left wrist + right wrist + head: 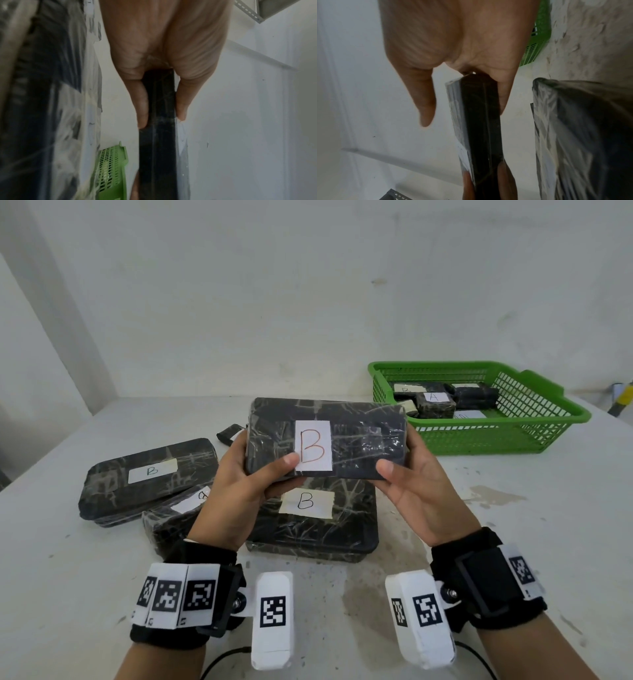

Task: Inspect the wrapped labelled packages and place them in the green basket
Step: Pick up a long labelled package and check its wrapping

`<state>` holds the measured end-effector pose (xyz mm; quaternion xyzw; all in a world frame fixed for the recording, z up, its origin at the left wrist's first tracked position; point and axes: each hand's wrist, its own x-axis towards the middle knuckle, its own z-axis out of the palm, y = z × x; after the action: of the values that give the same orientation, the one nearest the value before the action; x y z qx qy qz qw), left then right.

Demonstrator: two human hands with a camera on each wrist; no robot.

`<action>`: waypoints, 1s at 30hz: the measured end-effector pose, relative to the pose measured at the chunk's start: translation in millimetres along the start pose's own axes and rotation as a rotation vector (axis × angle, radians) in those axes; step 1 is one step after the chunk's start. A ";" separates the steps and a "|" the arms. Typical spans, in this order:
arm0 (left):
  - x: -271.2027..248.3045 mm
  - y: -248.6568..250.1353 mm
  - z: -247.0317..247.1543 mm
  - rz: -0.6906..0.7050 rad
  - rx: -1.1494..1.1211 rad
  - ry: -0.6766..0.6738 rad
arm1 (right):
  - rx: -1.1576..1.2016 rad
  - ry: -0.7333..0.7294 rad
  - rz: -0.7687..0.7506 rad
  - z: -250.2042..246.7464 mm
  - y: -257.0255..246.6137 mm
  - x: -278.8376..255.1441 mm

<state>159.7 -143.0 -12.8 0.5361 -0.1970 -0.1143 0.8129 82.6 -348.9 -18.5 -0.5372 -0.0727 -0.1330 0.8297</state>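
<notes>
Only the head view shows the red B; both hands' grip pinches the black package, maybe plastic-wrapped.

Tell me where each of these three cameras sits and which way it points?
Head: worn on the head, looking forward and down at the table; shows both hands, left hand and right hand, holding the B package.
Left wrist: looks along the left hand at the package's edge.
Right wrist: looks along the right hand at the same edge.
Shared: all three show the package and the green basket.
</notes>
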 end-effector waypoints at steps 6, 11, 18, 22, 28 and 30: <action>-3.6 2.4 2.0 -0.019 -0.015 -0.010 | -0.154 0.060 -0.055 2.6 2.6 0.1; -3.6 1.7 3.9 0.005 -0.004 0.025 | -0.204 0.046 -0.050 4.4 5.2 -1.7; -7.7 2.0 9.4 0.003 0.070 0.000 | -0.388 0.169 -0.133 13.7 2.4 -4.6; -8.8 2.7 12.2 0.050 0.094 0.022 | -0.431 0.186 -0.156 15.6 4.2 -6.6; -9.6 1.2 14.1 0.013 0.048 0.008 | -0.416 0.190 -0.170 13.7 -0.9 -7.4; -9.4 -0.1 14.2 -0.008 0.020 0.007 | -0.417 0.205 -0.169 14.7 -0.9 -7.4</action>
<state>144.9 -151.0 -9.9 0.5451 -0.1934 -0.1137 0.8078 75.6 -334.8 -13.7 -0.6726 -0.0037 -0.2677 0.6899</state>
